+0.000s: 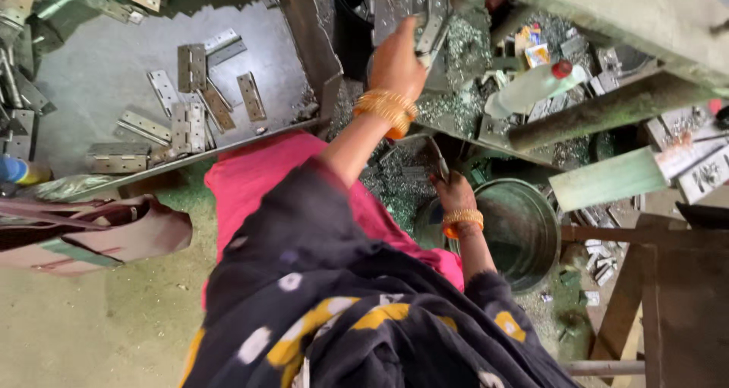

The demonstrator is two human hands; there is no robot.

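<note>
The left hand (396, 60) reaches up to the machine (410, 4), its fingers curled around a grey metal hinge (427, 37) that it holds against the machine's plate. Gold bangles (386, 108) ring that wrist. The right hand (454, 193) sits lower, beside the rim of a round metal bucket (524, 232), with its fingers pinched on the edge of a thin dark metal piece (427, 160), possibly another hinge leaf, though shadow hides its shape. This wrist also bears bangles (463, 219).

Metal shavings (456, 46) lie heaped around the machine and under both hands. A clear plastic bottle (531, 86) with a red cap lies tilted to the right of the machine, near a green-stained beam (607, 111). To the left, a grey tray (99, 77) holds many loose hinges (191, 67), some spread flat, some stacked. A brown bag (99, 232) rests on the floor below the tray. The person wears a pink garment (250, 179) under a dark shawl (342, 312) with yellow and white spots
</note>
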